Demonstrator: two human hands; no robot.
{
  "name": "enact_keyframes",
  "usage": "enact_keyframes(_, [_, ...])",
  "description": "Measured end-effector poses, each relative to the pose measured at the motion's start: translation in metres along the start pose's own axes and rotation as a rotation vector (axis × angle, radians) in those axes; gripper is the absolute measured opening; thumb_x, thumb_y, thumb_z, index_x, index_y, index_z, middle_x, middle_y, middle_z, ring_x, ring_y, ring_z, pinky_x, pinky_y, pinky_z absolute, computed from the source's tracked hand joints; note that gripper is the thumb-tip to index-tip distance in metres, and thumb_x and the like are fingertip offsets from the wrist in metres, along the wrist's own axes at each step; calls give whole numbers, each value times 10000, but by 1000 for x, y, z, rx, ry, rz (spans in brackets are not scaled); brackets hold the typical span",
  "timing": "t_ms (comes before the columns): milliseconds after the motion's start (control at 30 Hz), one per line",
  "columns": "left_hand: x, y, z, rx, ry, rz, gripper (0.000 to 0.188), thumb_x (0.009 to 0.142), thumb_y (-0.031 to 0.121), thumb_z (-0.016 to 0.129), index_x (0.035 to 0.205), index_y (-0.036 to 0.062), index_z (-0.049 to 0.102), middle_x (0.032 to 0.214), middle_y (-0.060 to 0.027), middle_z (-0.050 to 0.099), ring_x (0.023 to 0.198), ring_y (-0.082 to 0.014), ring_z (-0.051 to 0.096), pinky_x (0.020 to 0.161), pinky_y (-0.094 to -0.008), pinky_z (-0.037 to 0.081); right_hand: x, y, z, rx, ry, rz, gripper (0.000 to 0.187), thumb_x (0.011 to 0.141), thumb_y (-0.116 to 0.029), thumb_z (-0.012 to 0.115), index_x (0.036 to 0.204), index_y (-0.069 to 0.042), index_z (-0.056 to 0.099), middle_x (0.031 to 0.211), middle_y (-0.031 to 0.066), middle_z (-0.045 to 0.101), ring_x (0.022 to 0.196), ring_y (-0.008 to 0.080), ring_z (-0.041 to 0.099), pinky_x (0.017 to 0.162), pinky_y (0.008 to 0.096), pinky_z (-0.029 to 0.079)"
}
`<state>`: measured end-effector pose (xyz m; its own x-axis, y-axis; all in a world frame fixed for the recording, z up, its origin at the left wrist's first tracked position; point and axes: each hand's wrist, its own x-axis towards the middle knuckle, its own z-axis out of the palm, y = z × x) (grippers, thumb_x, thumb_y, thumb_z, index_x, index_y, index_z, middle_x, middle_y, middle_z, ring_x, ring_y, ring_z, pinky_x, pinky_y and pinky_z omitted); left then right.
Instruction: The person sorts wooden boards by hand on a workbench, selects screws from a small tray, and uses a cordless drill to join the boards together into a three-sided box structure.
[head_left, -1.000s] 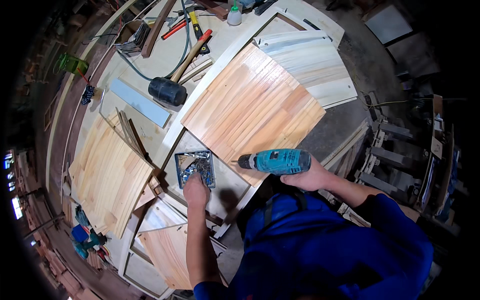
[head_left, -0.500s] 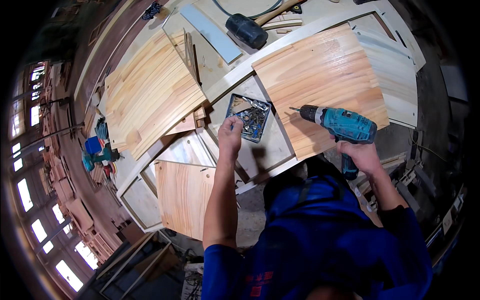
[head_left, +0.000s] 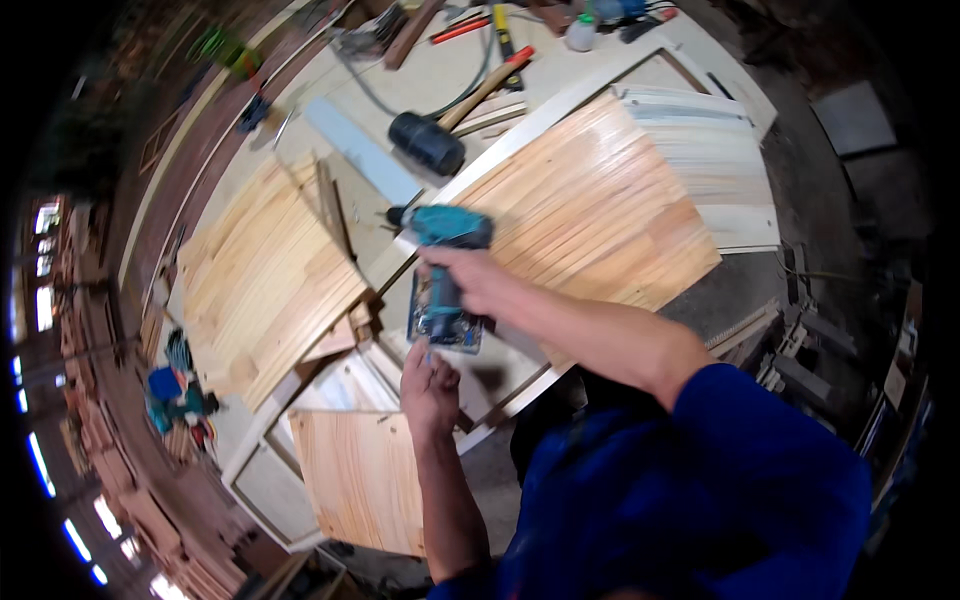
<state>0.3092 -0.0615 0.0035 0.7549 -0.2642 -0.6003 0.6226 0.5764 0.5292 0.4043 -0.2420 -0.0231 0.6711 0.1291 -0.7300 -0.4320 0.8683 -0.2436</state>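
My right hand (head_left: 472, 278) is wrapped round the grip of a teal and black cordless drill (head_left: 452, 224), its chuck facing left. The drill hangs over a small tray of metal hardware (head_left: 462, 340) and hides part of it. Just below the tray's near edge, my left hand (head_left: 430, 392) is closed with its fingertips pinched upward; whatever is between them is too small and blurred to name. Right of the drill lies a large pale wooden panel (head_left: 600, 200). Another wooden panel (head_left: 265, 280) lies to the left, and a smaller panel (head_left: 360, 475) sits beside my left forearm.
Beyond the drill lie a black rubber mallet (head_left: 427, 143) and a blue-grey strip (head_left: 365, 150). Several hand tools and a small bottle (head_left: 580, 33) occupy the far side of the bench. A second teal power tool (head_left: 185, 405) rests at the left edge. A whitish panel (head_left: 700, 165) lies far right.
My right hand has carried the drill leftward from over the right panel to above the hardware tray. My left hand has drawn back from the tray toward me. The whole view has shifted.
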Motion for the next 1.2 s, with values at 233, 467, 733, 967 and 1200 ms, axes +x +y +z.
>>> enact_keyframes(233, [-18, -14, -17, 94, 49, 51, 90, 943, 89, 457, 854, 83, 463, 768, -15, 435, 638, -100, 417, 542, -229, 343, -6, 4, -7, -208, -121, -105, 176, 922, -146, 642, 1047, -23, 621, 952, 96, 668, 845, 196, 645, 798, 336, 545])
enact_keyframes(467, [12, -71, 30, 754, 10, -176, 285, 963, 222, 566, 1143, 11, 632, 671, 2, 555, 525, -89, 479, 478, -251, 388, -152, -219, -151, -1759, 524, -1092, 573, 845, -305, 685, 1294, 29, 559, 1155, 257, 637, 1031, 346, 635, 947, 406, 493])
enact_keyframes(733, [61, -110, 65, 983, 83, -44, 302, 956, 300, 573, 820, 31, 565, 587, 16, 445, 451, -79, 363, 412, -256, 286, -164, -259, -215, -1270, 413, -353, 578, 770, -322, 787, 1163, 74, 636, 1026, 128, 690, 891, 167, 650, 818, 318, 520])
enact_keyframes(967, [40, -87, 118, 458, -42, -243, 326, 1002, 362, 530, 812, 97, 519, 638, 21, 391, 532, -78, 385, 460, -253, 286, -260, -275, -128, -1189, 321, -709, 421, 865, -181, 726, 1181, 61, 588, 1054, 80, 664, 903, 114, 607, 810, 298, 513])
enact_keyframes(1200, [52, -14, 189, -122, -343, -73, 527, 993, 551, 425, 1230, 86, 501, 1077, -98, 550, 915, -238, 561, 776, -360, 473, -352, -298, -80, -1775, -51, -1412, 216, 838, -126, 704, 1019, -29, 637, 1035, 108, 644, 965, 227, 618, 840, 320, 485])
